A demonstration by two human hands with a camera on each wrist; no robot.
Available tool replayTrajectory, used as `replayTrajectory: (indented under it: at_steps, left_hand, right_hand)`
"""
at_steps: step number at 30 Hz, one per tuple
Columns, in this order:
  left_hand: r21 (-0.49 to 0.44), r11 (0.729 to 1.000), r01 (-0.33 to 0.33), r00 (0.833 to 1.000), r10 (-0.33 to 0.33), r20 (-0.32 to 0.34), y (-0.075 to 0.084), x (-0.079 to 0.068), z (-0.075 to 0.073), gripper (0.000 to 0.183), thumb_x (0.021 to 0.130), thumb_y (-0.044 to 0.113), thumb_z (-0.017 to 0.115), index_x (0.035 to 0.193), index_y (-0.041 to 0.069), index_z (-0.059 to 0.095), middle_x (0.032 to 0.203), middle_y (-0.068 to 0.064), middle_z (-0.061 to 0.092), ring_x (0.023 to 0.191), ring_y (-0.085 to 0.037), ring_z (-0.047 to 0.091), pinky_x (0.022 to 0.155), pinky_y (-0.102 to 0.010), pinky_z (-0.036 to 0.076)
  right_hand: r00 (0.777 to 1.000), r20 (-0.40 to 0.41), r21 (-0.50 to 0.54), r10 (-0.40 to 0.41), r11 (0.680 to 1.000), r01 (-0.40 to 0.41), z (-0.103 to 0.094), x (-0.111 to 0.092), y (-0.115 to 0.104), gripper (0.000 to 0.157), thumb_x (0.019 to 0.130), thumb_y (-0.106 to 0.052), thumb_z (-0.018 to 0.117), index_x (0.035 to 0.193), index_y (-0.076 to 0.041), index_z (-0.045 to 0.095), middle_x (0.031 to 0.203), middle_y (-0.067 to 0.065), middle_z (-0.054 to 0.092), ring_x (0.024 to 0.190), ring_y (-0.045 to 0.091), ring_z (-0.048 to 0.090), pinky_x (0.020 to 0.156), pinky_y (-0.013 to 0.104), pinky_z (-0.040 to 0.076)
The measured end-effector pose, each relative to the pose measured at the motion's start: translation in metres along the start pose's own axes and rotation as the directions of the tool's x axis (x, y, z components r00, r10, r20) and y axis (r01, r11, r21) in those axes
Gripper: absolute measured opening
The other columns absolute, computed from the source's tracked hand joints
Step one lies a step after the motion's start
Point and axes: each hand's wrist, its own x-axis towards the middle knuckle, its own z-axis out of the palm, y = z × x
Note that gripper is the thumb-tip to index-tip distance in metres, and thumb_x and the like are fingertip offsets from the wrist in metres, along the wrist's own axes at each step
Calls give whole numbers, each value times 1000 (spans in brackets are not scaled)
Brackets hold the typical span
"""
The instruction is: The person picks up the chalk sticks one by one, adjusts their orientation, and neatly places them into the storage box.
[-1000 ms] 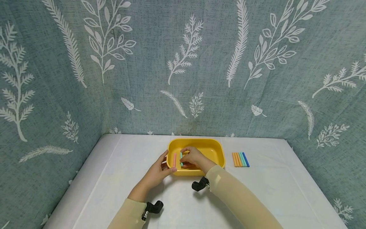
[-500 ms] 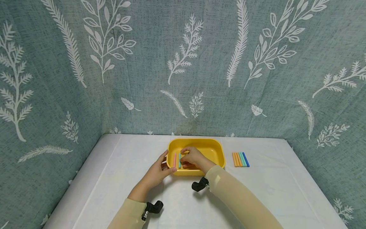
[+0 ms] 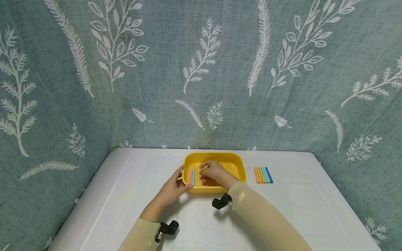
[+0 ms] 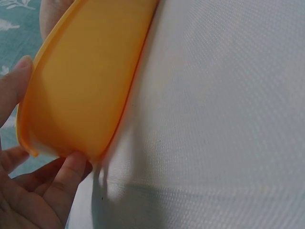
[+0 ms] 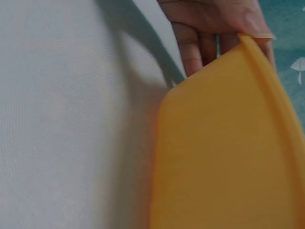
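In the head view, my left hand (image 3: pixel 172 188) holds the yellow plastic tray (image 3: pixel 204 190) at its left end. Its thumb lies on the front rim and the fingers press the end wall, as the left wrist view shows on the hand (image 4: pixel 43 195). A pink chalk stick (image 3: pixel 190 176) lies upright-on in the tray's left part, with a mint chalk stick (image 3: pixel 193 177) side by side with it. My right hand (image 3: pixel 215 172) reaches over the front rim into the tray, fingers spread apart a little right of the mint stick, with nothing between them.
Right of the tray, a row of chalk lies on the white tabletop (image 3: pixel 298 209): several orange sticks (image 3: pixel 260 175), mint sticks (image 3: pixel 266 175) and a blue stick (image 3: pixel 269 175). A leaf-patterned curtain (image 3: pixel 201 104) stands behind the table. Both wrists carry small black camera mounts (image 3: pixel 222 201).
The mint chalk stick has slid left up against the pink one. My right hand has let go of it and stays over the tray; the left hand keeps its place.
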Motion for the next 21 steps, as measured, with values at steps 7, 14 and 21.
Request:
replayTrajectory:
  at_steps: [7,14,21]
  left_hand:
    - [-18,1000,-4,1000,4,1,1,-1,-1,91,91,29,76,161,16,20,153,-18,42,131,-34,53,105,-45,48]
    - [-25,1000,-2,1000,2,0,2,-1,-1,92,90,30,77,161,15,20,152,-17,43,130,-33,53,104,-45,48]
    - [-6,1000,5,1000,-5,-3,2,-1,0,93,90,31,77,161,14,20,151,-17,43,130,-33,53,104,-44,49]
  right_hand:
    - [999,7,21,-40,999,40,-11,-6,-6,21,91,1,69,112,2,63,89,16,63,63,20,65,62,30,61]
    - [997,-14,2,-75,997,75,-20,-15,-13,19,93,-2,67,111,3,64,95,15,61,69,22,65,64,32,61]
    - [995,0,-23,-99,995,99,-30,-27,-22,20,95,-4,66,114,3,65,99,15,61,74,23,65,72,38,62]
